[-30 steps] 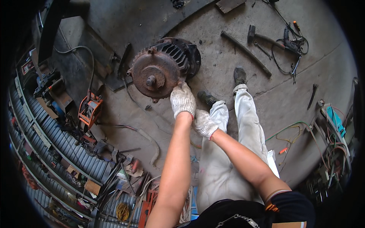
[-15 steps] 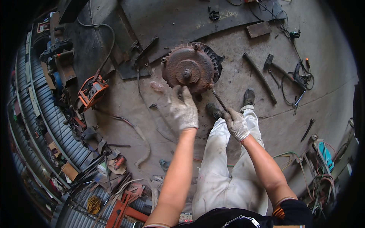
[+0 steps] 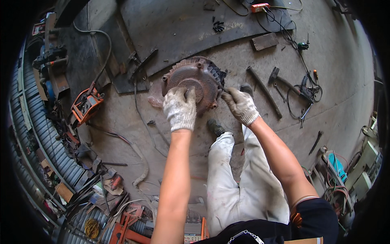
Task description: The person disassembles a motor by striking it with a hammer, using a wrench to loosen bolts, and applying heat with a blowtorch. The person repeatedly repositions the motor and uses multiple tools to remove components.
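Note:
A rusty, round motor (image 3: 206, 84) with a finned rim lies on the floor in front of me, its disc-shaped cover facing up. My left hand (image 3: 178, 107), in a knitted work glove, is closed over the middle of the cover, where its fingers hide the stub shaft. To the right, my gloved right hand (image 3: 241, 107) grips a thin metal bar (image 3: 217, 83). The bar points up and left toward the cover's right edge; I cannot tell whether its tip touches. A bolt lug (image 3: 214, 105) sticks out at the cover's lower right.
A hammer (image 3: 284, 80) and a long pipe (image 3: 264, 92) lie on the right. Dark steel plate (image 3: 183, 34) spans the back. An orange machine (image 3: 87, 106) with a hose is at left, beside cluttered scrap. My shoe (image 3: 215, 127) is just below the motor.
My left hand has moved from the cover's lower edge onto its centre. My right hand has lifted the bar from the lower-right lug to the right edge. The view has shifted.

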A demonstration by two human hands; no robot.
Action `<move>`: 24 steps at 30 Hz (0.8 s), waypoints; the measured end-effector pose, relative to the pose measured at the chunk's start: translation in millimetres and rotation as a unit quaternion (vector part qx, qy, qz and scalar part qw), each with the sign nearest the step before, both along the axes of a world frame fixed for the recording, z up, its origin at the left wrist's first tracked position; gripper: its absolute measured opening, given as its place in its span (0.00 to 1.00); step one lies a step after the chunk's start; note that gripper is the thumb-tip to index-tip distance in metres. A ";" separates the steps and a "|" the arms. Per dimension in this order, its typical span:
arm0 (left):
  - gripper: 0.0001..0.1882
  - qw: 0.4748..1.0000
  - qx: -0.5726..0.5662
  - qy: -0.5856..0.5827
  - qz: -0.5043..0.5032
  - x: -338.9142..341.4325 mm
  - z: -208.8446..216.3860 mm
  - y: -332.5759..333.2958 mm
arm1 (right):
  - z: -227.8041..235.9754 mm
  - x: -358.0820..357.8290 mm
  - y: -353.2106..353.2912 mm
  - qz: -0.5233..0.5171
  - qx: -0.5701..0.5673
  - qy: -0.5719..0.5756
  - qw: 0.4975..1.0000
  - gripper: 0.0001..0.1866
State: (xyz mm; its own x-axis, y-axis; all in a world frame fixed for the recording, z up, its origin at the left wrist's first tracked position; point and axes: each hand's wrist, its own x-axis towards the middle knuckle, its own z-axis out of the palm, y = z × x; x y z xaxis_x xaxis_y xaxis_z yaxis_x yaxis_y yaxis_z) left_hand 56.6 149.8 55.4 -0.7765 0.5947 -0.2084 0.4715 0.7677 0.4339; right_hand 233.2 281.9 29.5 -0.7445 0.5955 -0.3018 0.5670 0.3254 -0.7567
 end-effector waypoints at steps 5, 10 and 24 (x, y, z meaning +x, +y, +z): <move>0.21 0.997 0.033 0.070 -0.008 4.2 2.2 31.2 | -13.6 -8.2 27.1 0.057 0.017 -0.041 0.997 0.16; 0.19 0.993 -0.015 0.075 -0.091 -10.6 -7.2 72.2 | -32.9 72.7 55.8 0.058 -0.071 -0.146 0.985 0.19; 0.26 0.932 -0.349 0.002 -0.101 -30.4 -1.4 114.9 | -86.9 309.9 188.6 -0.100 -0.055 -0.339 0.934 0.28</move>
